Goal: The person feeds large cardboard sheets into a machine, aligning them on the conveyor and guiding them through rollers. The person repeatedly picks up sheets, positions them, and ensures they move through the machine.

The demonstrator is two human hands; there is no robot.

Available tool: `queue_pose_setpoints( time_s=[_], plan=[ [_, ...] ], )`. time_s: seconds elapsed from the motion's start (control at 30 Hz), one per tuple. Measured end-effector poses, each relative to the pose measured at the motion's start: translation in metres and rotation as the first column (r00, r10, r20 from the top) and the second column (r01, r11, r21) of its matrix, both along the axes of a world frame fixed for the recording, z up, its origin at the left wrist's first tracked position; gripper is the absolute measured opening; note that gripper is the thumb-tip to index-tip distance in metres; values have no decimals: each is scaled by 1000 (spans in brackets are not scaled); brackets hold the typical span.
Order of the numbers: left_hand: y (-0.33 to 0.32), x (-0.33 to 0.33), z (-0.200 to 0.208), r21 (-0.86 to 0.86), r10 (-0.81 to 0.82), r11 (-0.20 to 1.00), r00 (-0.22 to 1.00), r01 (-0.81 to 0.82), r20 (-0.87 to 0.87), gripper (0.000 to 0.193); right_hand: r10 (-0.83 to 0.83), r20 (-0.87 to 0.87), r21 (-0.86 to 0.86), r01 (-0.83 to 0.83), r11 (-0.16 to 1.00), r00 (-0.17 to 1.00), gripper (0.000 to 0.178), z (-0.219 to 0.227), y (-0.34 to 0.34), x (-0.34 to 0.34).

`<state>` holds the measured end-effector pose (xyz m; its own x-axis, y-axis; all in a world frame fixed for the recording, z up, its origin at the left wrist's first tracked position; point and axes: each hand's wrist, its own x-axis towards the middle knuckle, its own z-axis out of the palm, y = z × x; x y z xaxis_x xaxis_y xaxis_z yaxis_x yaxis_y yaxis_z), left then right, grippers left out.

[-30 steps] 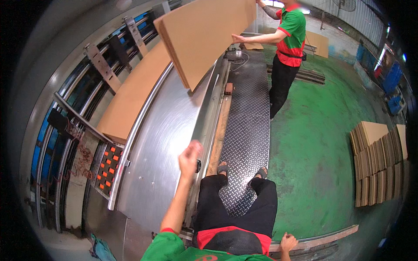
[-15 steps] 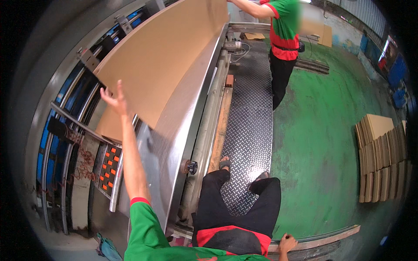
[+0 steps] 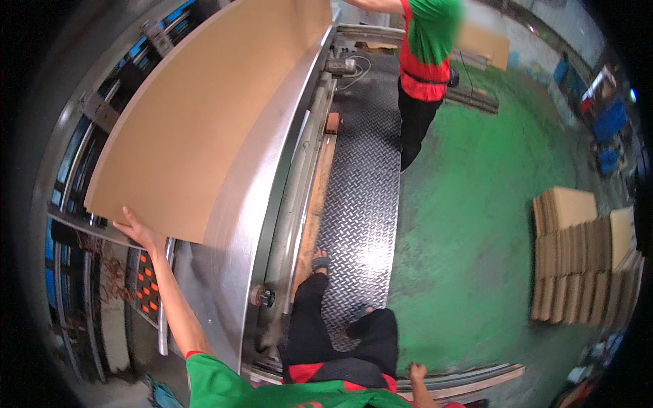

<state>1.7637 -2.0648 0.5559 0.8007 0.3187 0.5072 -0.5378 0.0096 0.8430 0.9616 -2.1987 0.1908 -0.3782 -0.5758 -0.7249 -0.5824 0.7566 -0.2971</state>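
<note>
A large brown cardboard sheet lies on the sloping metal table of a machine at my left, and more than one layer seems to show at its edge. My left hand is at its near edge, fingers spread and touching the board near the corner. Low in the picture, my right hand hangs beside my hip with its fingers curled in, close above a long rail; I see nothing in it. A co-worker stands at the far end with one arm reaching to the board.
A black knob sticks out from the table's side. Tread-plate flooring runs beside the machine, a brick and a wooden beam along it. Stacked cardboard stands on the green floor at the right.
My left hand has come down from the air onto the near edge of the cardboard. The board has shifted toward me. My head view has turned slightly, and my right hand stays low.
</note>
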Motion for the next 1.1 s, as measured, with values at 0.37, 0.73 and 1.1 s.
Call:
queue_pose_setpoints(
  time_s=[0.37,0.73,1.1],
  plan=[
    [58,4,-71,-284,-85,957,995,64,-59,69,903,212,-809,-451,377,374,29,325,-341,493],
    [42,-43,0,-314,-319,926,881,210,-350,115,927,-303,-953,58,-297,-220,26,554,-185,841],
    [29,-25,44,-211,-234,953,971,218,-55,105,628,-694,-586,-230,-777,-352,48,570,-120,946]
  ],
)
